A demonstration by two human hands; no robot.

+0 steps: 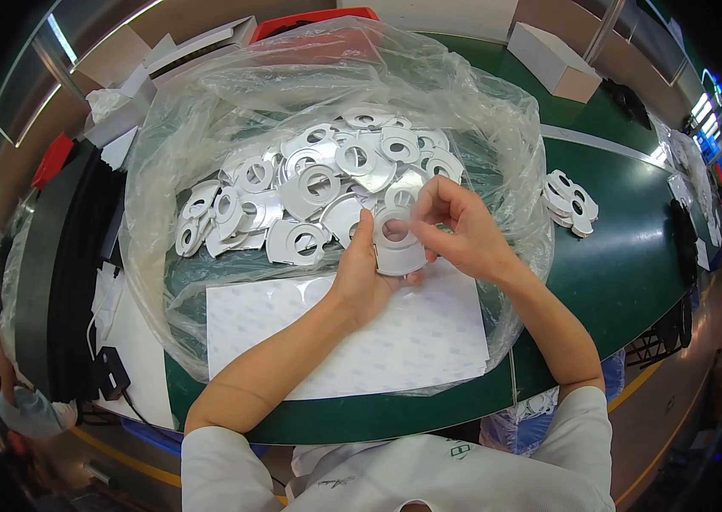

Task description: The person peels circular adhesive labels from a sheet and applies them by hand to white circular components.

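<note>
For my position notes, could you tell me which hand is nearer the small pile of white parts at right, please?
Right. The right hand is left of the small pile; the left hand is farther left.

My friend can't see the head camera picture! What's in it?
A person's left hand holds a white part with a round hole over white sheets, the right hand at its edge. Behind, many similar parts lie heaped, surrounded by clear plastic on a green table.

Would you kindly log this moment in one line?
left hand: holds white piece; right hand: at its edge; similar pieces: heaped beyond
</note>
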